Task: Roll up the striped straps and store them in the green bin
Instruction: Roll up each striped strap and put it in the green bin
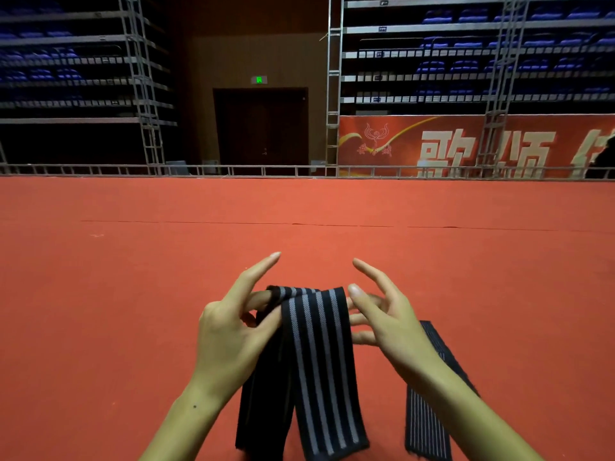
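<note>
A black striped strap [316,344] with grey lines is held up in the middle of the view, above the red carpet [133,277]. It is folded over at the top, and its two ends hang down toward the person. The left hand [233,331] pinches the strap at its left edge, with the thumb and a lower finger on the cloth, while the index finger points straight out. The right hand [382,321] touches the right edge with its thumb and curled fingers, and its index finger is also straight. A second strap [429,414] is low on the right, partly hidden behind the right forearm. Beyond the carpet stand a metal railing [233,169], a dark door [261,128] and a red banner [466,146].
</note>
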Demonstrator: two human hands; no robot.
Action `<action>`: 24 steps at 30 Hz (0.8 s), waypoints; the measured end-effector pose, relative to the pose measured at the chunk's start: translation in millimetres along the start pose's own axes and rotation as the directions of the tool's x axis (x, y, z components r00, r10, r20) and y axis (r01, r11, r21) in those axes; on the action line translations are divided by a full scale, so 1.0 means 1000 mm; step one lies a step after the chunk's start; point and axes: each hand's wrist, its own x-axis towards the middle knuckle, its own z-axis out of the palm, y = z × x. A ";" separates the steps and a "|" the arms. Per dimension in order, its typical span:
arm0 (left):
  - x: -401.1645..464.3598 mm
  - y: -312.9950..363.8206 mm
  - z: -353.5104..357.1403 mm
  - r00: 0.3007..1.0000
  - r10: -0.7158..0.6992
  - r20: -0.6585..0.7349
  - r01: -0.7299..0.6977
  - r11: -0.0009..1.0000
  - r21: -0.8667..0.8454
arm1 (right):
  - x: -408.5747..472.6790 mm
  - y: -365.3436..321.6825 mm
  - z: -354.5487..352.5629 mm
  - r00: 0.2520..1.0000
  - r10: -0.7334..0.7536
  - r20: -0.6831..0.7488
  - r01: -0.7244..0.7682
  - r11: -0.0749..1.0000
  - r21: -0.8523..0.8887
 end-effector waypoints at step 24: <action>0.007 0.017 -0.012 0.934 -0.260 0.246 0.345 0.833 -0.432 | 0.012 -0.015 -0.012 0.988 -0.151 0.017 0.147 0.980 0.131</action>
